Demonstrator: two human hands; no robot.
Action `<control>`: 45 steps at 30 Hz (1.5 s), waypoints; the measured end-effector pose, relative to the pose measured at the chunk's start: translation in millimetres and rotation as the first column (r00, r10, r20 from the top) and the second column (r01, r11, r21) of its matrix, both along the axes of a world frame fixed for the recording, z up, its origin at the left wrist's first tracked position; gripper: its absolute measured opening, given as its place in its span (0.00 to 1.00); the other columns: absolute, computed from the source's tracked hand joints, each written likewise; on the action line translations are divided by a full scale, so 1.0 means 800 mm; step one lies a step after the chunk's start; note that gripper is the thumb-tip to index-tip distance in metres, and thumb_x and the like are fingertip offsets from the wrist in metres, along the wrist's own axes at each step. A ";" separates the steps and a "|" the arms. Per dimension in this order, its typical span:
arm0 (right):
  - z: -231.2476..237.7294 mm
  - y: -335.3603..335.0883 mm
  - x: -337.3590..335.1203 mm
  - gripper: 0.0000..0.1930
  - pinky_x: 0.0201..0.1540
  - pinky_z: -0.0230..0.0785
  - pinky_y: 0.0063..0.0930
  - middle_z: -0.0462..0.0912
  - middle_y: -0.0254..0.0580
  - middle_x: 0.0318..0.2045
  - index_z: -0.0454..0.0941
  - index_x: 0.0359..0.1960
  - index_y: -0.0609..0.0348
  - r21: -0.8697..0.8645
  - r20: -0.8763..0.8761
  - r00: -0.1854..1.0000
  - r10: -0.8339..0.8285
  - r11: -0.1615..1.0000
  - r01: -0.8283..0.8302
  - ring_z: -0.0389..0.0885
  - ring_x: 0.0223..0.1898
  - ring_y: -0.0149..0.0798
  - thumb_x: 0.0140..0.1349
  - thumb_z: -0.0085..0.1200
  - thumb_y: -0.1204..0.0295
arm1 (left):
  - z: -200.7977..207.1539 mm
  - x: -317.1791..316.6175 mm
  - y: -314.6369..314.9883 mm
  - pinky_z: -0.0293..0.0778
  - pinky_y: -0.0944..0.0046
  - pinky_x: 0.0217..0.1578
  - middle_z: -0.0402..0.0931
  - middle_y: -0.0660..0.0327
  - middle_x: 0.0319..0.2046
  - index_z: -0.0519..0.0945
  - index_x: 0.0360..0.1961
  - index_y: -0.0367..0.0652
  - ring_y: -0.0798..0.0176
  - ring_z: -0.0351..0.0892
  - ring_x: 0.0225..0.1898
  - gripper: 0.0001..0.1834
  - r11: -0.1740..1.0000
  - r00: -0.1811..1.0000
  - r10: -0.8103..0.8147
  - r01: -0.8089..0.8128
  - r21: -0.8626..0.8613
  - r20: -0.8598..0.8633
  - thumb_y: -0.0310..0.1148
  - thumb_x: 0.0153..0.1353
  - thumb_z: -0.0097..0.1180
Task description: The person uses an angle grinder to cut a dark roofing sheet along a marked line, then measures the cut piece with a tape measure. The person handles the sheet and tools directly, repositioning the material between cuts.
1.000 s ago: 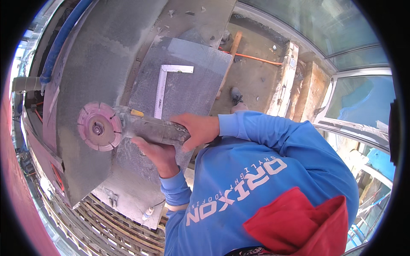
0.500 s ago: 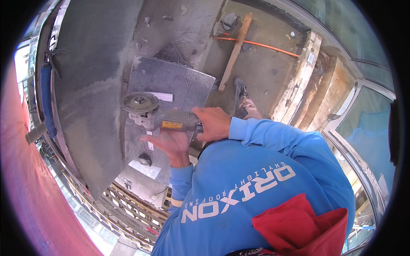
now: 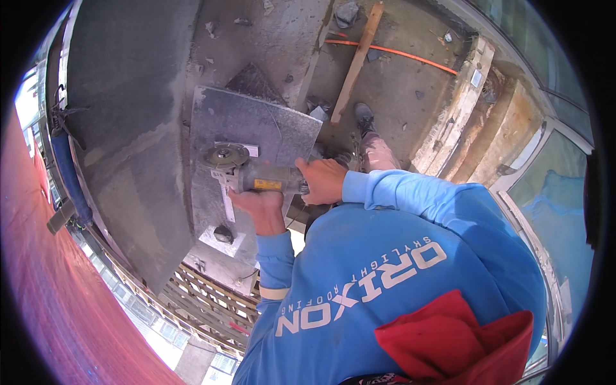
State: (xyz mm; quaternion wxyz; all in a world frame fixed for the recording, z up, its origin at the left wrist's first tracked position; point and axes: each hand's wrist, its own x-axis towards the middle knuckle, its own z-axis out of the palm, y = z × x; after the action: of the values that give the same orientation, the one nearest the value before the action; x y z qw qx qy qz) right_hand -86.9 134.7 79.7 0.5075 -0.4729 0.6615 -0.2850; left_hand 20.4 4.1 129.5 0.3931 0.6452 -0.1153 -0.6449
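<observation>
An angle grinder (image 3: 273, 181) with a grey body and a yellow label lies across both my hands, its round disc (image 3: 226, 154) facing up over a dark grey slab (image 3: 292, 122). My right hand (image 3: 326, 180) is closed round its rear end, by the cord side. From the near side my left hand (image 3: 262, 206) grips the body behind the head, its fingers partly hidden underneath. A pale L-shaped square (image 3: 228, 205) rests on the slab, partly covered by the grinder. Close to my left wrist, a small black object (image 3: 223, 233) sits on a white sheet (image 3: 208, 238).
A wooden plank (image 3: 357, 67) and an orange rod (image 3: 417, 58) lie on the dusty floor beyond my foot (image 3: 364, 117). To the left stands a wide concrete ledge (image 3: 128, 128). Stone scraps (image 3: 346, 14) are scattered about, and a glazed frame (image 3: 545, 173) borders the right.
The grinder has shifted a little to the right over the slab. My left hand, more open under it before, has closed in on the body. My foot has moved slightly, and the view has shifted.
</observation>
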 end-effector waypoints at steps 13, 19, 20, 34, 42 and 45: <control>-0.014 -0.016 -0.060 0.28 0.47 0.76 0.34 0.85 0.46 0.39 0.73 0.53 0.69 -0.041 0.667 0.745 0.023 0.999 0.005 0.84 0.42 0.38 0.52 0.70 0.70 | -0.039 -0.009 -0.025 0.74 0.39 0.59 0.73 0.54 0.59 0.71 0.65 0.46 0.46 0.77 0.56 0.33 0.924 0.807 -0.382 0.334 -0.184 -0.450 0.57 0.72 0.33; 0.002 -0.072 -0.084 0.26 0.50 0.77 0.43 0.86 0.59 0.38 0.74 0.48 0.70 -0.029 0.057 0.981 -0.187 0.982 0.189 0.86 0.46 0.56 0.50 0.67 0.67 | -0.061 0.005 0.004 0.61 0.38 0.68 0.66 0.46 0.66 0.61 0.74 0.39 0.41 0.68 0.65 0.52 0.937 0.812 -0.333 0.343 -0.069 -0.479 0.76 0.69 0.28; 0.005 -0.090 -0.096 0.26 0.50 0.77 0.45 0.86 0.60 0.39 0.73 0.47 0.69 0.019 -0.042 0.980 -0.192 0.981 0.193 0.85 0.47 0.59 0.50 0.67 0.67 | -0.069 0.026 0.019 0.59 0.38 0.69 0.64 0.45 0.68 0.59 0.75 0.38 0.42 0.66 0.67 0.54 0.935 0.838 -0.344 0.347 -0.073 -0.423 0.77 0.69 0.28; -0.106 -0.178 -0.153 0.25 0.38 0.79 0.35 0.86 0.50 0.33 0.79 0.43 0.74 0.156 0.042 0.936 -0.350 0.927 0.340 0.87 0.33 0.44 0.46 0.71 0.69 | -0.139 0.207 0.152 0.68 0.45 0.62 0.67 0.47 0.67 0.63 0.72 0.35 0.51 0.69 0.66 0.44 0.994 0.992 -0.110 0.110 0.006 -0.065 0.66 0.75 0.36; 0.005 -0.127 -0.089 0.14 0.30 0.83 0.33 0.86 0.47 0.31 0.80 0.41 0.70 0.201 0.818 0.551 -0.162 0.980 -0.010 0.87 0.27 0.38 0.55 0.65 0.75 | -0.101 0.050 0.020 0.74 0.53 0.58 0.78 0.52 0.54 0.70 0.65 0.35 0.57 0.78 0.58 0.36 0.826 0.812 -0.558 0.523 -0.212 -0.169 0.59 0.75 0.47; -0.025 -0.140 -0.070 0.19 0.33 0.84 0.36 0.87 0.50 0.34 0.78 0.47 0.71 0.167 0.911 0.401 -0.098 0.976 -0.141 0.89 0.31 0.41 0.55 0.65 0.74 | -0.051 -0.002 -0.035 0.75 0.49 0.60 0.80 0.52 0.52 0.74 0.58 0.36 0.55 0.80 0.57 0.31 0.853 0.690 -0.522 0.407 -0.327 -0.502 0.56 0.73 0.52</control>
State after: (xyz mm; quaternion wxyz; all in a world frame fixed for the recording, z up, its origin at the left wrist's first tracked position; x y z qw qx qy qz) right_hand -143.0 22.8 59.9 0.8384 -0.1895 0.2961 -0.4165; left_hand 18.6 -23.9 88.9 0.2916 0.3293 -0.2125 -0.8726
